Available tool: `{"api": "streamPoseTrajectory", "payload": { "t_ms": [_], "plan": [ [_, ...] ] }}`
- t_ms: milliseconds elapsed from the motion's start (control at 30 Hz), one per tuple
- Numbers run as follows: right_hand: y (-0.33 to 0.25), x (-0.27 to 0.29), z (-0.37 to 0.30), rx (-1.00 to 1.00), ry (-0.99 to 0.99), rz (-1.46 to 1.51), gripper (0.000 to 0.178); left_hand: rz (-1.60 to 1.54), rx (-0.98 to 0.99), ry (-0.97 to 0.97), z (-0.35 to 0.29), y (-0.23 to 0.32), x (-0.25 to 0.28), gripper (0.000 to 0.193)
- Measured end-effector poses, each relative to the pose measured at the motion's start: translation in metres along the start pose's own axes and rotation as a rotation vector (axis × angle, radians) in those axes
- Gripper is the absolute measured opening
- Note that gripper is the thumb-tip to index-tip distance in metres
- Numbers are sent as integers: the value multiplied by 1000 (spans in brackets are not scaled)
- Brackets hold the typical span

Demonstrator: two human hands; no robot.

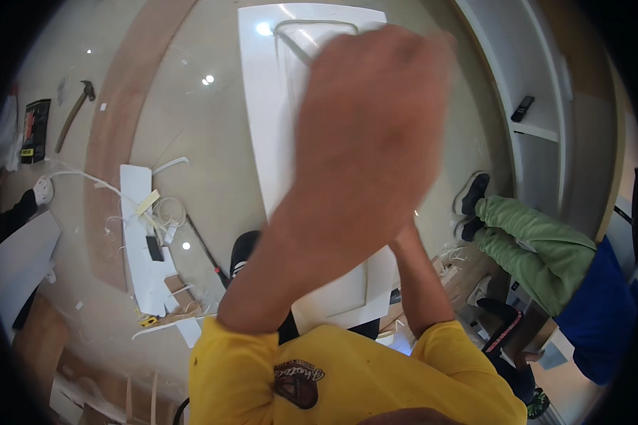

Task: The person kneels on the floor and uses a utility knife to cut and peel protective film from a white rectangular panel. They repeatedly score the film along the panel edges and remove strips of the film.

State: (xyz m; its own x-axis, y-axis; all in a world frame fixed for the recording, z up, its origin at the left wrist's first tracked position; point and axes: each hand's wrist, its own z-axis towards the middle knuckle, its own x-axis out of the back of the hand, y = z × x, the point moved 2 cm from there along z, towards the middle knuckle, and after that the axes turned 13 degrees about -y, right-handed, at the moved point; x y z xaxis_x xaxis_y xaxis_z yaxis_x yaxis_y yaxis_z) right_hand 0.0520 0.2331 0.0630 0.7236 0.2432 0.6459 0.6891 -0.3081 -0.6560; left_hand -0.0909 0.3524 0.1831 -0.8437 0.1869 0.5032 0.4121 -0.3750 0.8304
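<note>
My left hand is raised close in front, large and smeared by motion. Its back faces up and its fingers bend out of sight, so whatever they grip is hidden. From the lower right my right forearm reaches up behind the left hand, which covers the right hand. Below both arms lies a long white panel with a rounded groove outline near its far end. The left hand hides much of the panel's middle, and its near end reaches my lap. Whether either hand touches the panel cannot be seen.
At left are a hammer, a black packet and a white board with cords and scraps. A person in green trousers is at right, beside a white shelf unit holding a dark handset. Another person's shoe shows far left.
</note>
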Motion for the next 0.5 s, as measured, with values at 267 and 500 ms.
{"api": "streamPoseTrajectory", "payload": {
  "t_ms": [267, 500],
  "plan": [
    [-9, 5, -35, -446, -41, 618, 51, 139, 254, -175, 43, -114, -166, 37],
    [44, 70, -35, -449, 143, 560, 29, 390, 294, -197, 47, -123, -148, 35]
  ]
}}
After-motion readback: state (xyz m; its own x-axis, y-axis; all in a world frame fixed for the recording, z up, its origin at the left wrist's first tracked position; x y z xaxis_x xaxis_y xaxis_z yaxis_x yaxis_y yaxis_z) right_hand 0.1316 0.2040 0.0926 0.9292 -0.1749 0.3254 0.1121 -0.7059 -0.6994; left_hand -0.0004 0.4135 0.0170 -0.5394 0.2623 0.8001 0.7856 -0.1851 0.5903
